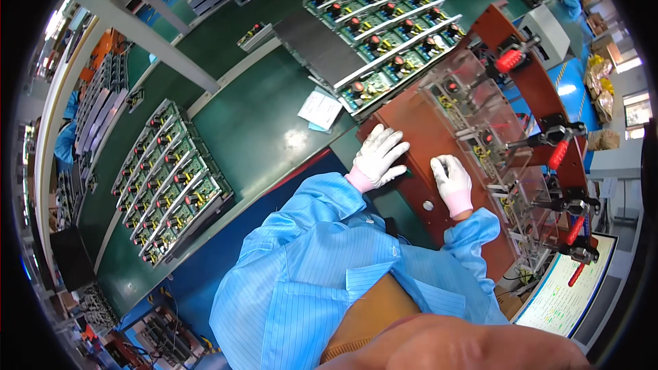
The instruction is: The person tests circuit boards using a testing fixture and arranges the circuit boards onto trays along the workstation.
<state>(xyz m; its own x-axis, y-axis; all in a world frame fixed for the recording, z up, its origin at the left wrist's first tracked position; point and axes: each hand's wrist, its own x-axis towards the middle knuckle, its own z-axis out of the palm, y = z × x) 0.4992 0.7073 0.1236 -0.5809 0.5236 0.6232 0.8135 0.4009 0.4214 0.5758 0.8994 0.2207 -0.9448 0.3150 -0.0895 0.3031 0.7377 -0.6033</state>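
My left hand [375, 159], in a white glove with a pink cuff, lies with its fingers spread on the near left edge of a reddish-brown test fixture [415, 130]. It holds nothing. My right hand [452, 181], gloved the same way, rests further right on the fixture's base, its fingers loosely bent and the thumb a little apart. Nothing shows in it. Beyond the hands, clear plastic covers [473, 89] stand over green circuit boards [483, 154] in the fixture. Red-handled toggle clamps [558, 154] line its right side.
Racks of circuit boards with red parts stand at the back [384, 34] and left [175, 181] of the green bench [253, 116]. A white paper sheet [320, 108] lies beside a dark mat [319, 51]. A monitor [569, 284] is at lower right; a metal post [151, 34] rises at left.
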